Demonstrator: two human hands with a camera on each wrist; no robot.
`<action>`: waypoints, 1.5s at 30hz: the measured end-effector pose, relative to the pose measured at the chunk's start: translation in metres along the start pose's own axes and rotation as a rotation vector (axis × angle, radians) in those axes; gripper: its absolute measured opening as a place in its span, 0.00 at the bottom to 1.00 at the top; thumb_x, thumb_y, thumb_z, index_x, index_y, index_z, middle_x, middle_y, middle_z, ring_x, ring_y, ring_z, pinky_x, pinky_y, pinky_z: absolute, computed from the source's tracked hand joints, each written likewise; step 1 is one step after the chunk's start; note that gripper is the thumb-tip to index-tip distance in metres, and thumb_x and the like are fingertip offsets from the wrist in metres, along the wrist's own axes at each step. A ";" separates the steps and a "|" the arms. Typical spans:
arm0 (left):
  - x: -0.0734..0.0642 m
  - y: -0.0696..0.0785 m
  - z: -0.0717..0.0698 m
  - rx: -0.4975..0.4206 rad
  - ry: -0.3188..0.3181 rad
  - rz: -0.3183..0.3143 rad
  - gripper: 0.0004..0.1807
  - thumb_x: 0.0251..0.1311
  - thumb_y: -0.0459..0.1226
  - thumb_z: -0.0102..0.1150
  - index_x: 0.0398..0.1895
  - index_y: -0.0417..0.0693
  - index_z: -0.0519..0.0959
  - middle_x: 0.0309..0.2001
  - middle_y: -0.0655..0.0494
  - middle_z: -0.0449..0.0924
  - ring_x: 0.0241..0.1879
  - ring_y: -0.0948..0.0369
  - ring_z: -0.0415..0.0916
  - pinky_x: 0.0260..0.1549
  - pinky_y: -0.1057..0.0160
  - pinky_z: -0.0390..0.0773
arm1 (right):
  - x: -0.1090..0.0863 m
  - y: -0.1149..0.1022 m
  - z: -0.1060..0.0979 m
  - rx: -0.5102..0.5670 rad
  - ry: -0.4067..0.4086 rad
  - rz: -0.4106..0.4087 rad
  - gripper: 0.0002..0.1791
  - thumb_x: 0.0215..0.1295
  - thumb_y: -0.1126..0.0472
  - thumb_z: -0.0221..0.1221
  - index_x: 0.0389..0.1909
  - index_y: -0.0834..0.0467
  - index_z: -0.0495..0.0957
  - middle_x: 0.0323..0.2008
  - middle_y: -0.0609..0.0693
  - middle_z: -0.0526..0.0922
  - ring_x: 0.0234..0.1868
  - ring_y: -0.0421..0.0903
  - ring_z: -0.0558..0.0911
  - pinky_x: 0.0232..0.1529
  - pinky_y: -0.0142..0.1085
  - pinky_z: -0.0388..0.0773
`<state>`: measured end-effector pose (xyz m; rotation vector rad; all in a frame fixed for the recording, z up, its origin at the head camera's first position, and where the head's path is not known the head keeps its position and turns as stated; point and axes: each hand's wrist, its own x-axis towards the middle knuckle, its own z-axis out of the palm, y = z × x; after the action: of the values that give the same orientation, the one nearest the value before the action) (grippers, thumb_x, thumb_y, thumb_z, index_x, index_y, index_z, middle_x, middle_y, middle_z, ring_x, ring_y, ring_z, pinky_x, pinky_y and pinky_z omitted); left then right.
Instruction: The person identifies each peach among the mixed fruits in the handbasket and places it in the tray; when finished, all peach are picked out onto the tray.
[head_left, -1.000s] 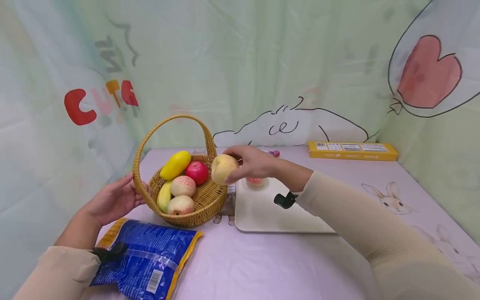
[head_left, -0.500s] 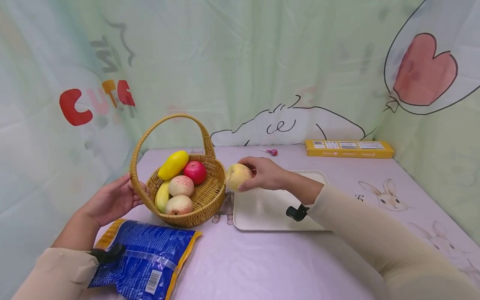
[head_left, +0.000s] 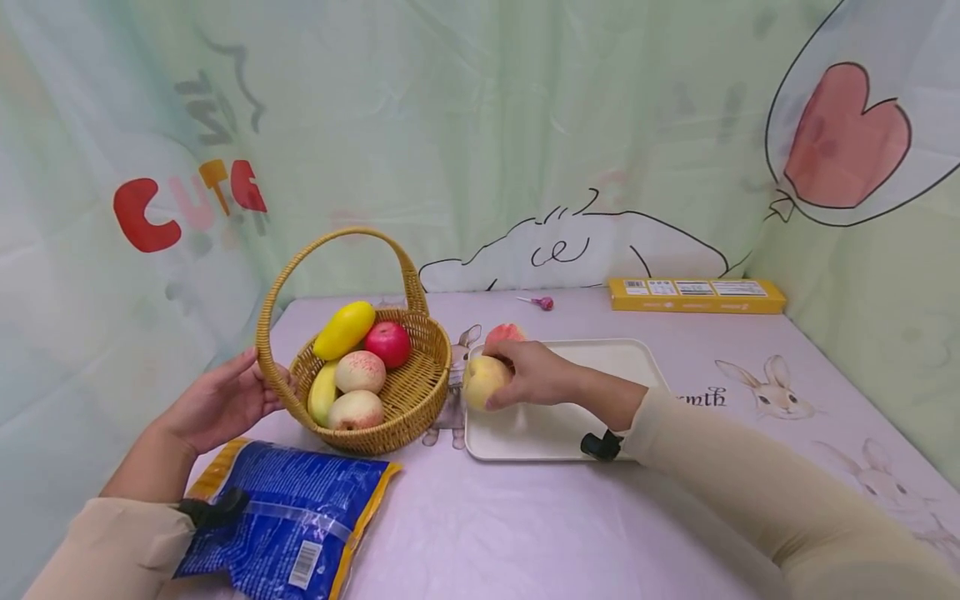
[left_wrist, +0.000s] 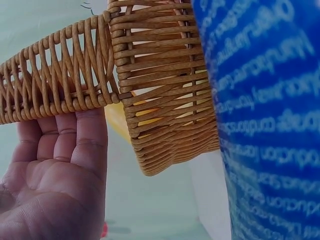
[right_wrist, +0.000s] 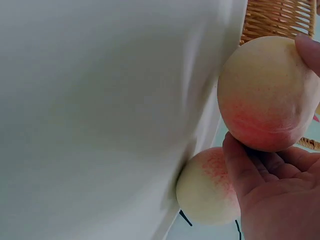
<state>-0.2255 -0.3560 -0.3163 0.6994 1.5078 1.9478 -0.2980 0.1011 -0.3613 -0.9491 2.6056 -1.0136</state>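
My right hand (head_left: 540, 375) holds a pale yellow peach (head_left: 483, 382) low over the left part of the off-white tray (head_left: 570, 433). The right wrist view shows the red blush of this held peach (right_wrist: 267, 95) between thumb and fingers. Just behind it, a second peach (head_left: 506, 332) sits at the tray's far left edge, partly covered by the hand. On the left stands a wicker basket (head_left: 405, 429) with a tall handle. My left hand (head_left: 228, 400) touches the handle's left foot, its fingers passing behind the weave (left_wrist: 65, 75) with the tips hidden and the palm facing up.
Inside the basket lie a yellow mango (head_left: 344, 330), a red apple (head_left: 388, 344), a banana-like yellow fruit (head_left: 322, 396) and two peaches (head_left: 358, 410). A blue and yellow packet (head_left: 292, 508) lies before it. Farther back are a lollipop (head_left: 545, 303) and a long yellow box (head_left: 697, 297).
My right hand has carried the peach from the basket's right rim to the right and down over the tray. The left hand stays at the basket handle.
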 end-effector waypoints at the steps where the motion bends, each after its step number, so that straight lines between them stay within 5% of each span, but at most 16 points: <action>1: 0.000 0.000 0.000 0.005 -0.004 0.005 0.28 0.84 0.45 0.18 0.57 0.49 0.75 0.55 0.53 0.83 0.57 0.59 0.79 0.64 0.62 0.76 | -0.001 0.000 0.001 -0.001 0.002 0.005 0.31 0.50 0.55 0.77 0.55 0.55 0.77 0.45 0.46 0.84 0.44 0.44 0.80 0.47 0.38 0.79; 12: 0.000 0.002 0.001 0.016 -0.012 0.030 0.26 0.84 0.44 0.18 0.59 0.50 0.73 0.55 0.53 0.84 0.58 0.59 0.80 0.64 0.62 0.76 | -0.002 -0.008 -0.002 -0.101 -0.005 0.007 0.26 0.51 0.54 0.78 0.46 0.54 0.76 0.39 0.46 0.82 0.40 0.44 0.78 0.44 0.37 0.77; 24: 0.000 0.001 0.003 0.031 0.039 0.025 0.24 0.84 0.44 0.20 0.59 0.52 0.71 0.54 0.54 0.84 0.58 0.59 0.81 0.64 0.62 0.77 | -0.004 -0.023 -0.016 -0.149 0.004 -0.001 0.28 0.53 0.50 0.77 0.48 0.58 0.75 0.42 0.53 0.80 0.46 0.49 0.77 0.50 0.42 0.74; 31: 0.001 0.001 0.003 0.047 0.059 0.010 0.24 0.84 0.45 0.21 0.57 0.52 0.73 0.52 0.54 0.85 0.56 0.59 0.81 0.62 0.62 0.77 | -0.004 -0.035 -0.027 -0.137 -0.001 -0.010 0.45 0.57 0.46 0.74 0.71 0.63 0.69 0.63 0.60 0.80 0.65 0.57 0.78 0.68 0.52 0.74; 45: 0.000 0.001 0.004 0.019 0.078 -0.026 0.27 0.84 0.47 0.21 0.54 0.50 0.77 0.51 0.55 0.84 0.54 0.60 0.80 0.62 0.63 0.77 | 0.003 -0.056 -0.037 -0.103 -0.039 -0.064 0.46 0.58 0.44 0.72 0.74 0.60 0.67 0.69 0.56 0.77 0.70 0.53 0.76 0.72 0.50 0.70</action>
<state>-0.2228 -0.3533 -0.3142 0.6155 1.5766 1.9644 -0.2868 0.0877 -0.2963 -1.0711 2.6329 -0.8732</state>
